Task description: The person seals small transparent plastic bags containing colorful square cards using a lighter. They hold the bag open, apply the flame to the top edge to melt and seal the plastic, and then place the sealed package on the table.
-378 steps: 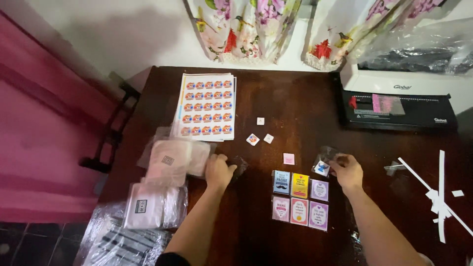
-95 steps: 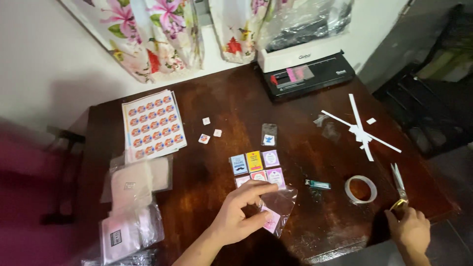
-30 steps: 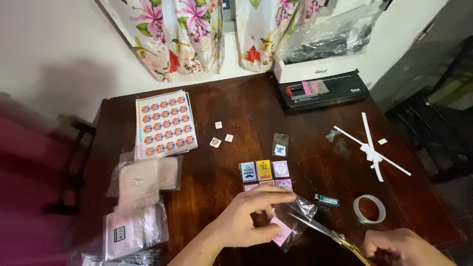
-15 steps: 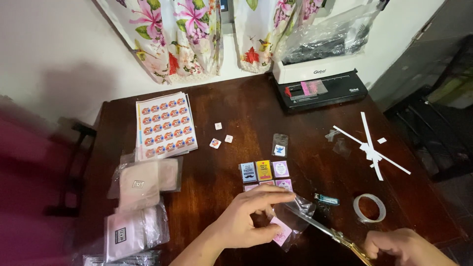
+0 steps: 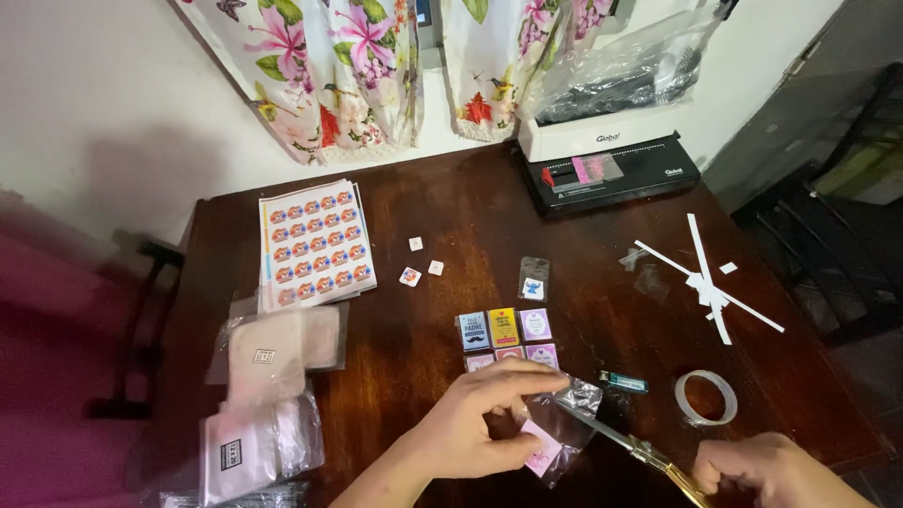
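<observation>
My left hand pinches a small clear plastic sleeve with a pink card inside it, near the table's front edge. My right hand grips the handles of scissors, whose blades reach left to the sleeve's edge. Just behind my left hand lie several small coloured square cards in rows.
A sheet of round stickers lies at the back left, plastic packets at the left. A black and white binding machine stands at the back. White paper strips, a tape roll, a lighter lie on the right of the dark wooden table.
My right hand came back from the table's right edge with the scissors, and the blades have moved up to the sleeve held by my left hand.
</observation>
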